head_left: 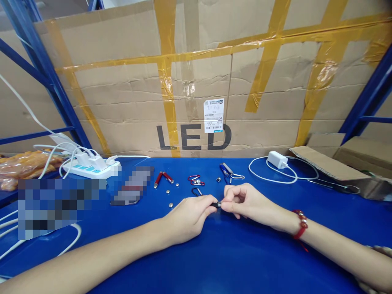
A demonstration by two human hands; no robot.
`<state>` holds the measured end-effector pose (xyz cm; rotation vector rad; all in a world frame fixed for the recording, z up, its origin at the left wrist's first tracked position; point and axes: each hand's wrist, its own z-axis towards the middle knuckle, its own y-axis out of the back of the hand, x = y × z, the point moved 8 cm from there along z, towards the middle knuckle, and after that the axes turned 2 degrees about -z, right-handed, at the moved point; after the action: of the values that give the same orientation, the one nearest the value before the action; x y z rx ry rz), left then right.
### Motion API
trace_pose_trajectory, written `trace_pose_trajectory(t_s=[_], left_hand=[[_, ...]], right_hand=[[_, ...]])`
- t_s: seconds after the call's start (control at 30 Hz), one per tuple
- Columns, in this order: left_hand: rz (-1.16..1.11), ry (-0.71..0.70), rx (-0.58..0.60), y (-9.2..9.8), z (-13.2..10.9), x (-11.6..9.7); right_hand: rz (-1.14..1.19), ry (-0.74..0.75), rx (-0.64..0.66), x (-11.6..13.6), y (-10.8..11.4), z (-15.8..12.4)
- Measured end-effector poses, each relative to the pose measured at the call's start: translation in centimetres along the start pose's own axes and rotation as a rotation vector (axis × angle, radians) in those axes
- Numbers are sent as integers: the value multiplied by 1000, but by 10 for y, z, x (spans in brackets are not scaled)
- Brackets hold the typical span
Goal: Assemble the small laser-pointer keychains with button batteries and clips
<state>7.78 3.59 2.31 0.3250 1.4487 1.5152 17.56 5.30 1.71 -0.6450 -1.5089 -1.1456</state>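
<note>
Between my two hands is a small black mini flashlight (217,204) with a silvery end. The fingertips of my left hand (191,216) pinch its black body. My right hand (245,200) closes thumb and forefinger on the silvery end; the fingertips hide much of it. Just behind my left hand lies a black carabiner (197,191). Further back are red carabiners (196,179) and two red metal tubes (163,179). A blue mini flashlight (226,168) with a silver carabiner (237,176) lies behind my right hand. Several button cells (170,205) are scattered left of centre.
A blurred-out phone-like slab (133,185) and a white power strip (92,168) with cables lie left. At the right are a white charger (277,159) with its cord and an opened cardboard box (333,167). A large taped carton (137,102) stands along the back.
</note>
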Motion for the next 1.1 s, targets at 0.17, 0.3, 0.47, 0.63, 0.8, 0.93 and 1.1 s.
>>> trace_pose_trajectory(t_s=[0.17,0.3,0.47,0.63,0.8,0.93,1.1], left_hand=[[24,-84,18,-1,0,-6],[43,-120,23,-1,-1,-7],[60,-110,-15,1,0,-4],[30,-86,-114,6,0,-2],[74,-68,-160,7,-1,-1],[126,-28,-176,8,-1,1],[161,-8,-193,11,-1,0]], right_hand=[[2,14,63,1,-5,-1],[-27,5,58,-1,-5,-1],[-86,-5,-3,-6,-1,2],[-97,-7,-120,-5,3,-1],[-82,-76,-142,-10,1,-4],[-95,-150,-145,-14,1,-4],[-83,-174,-154,-15,3,-2]])
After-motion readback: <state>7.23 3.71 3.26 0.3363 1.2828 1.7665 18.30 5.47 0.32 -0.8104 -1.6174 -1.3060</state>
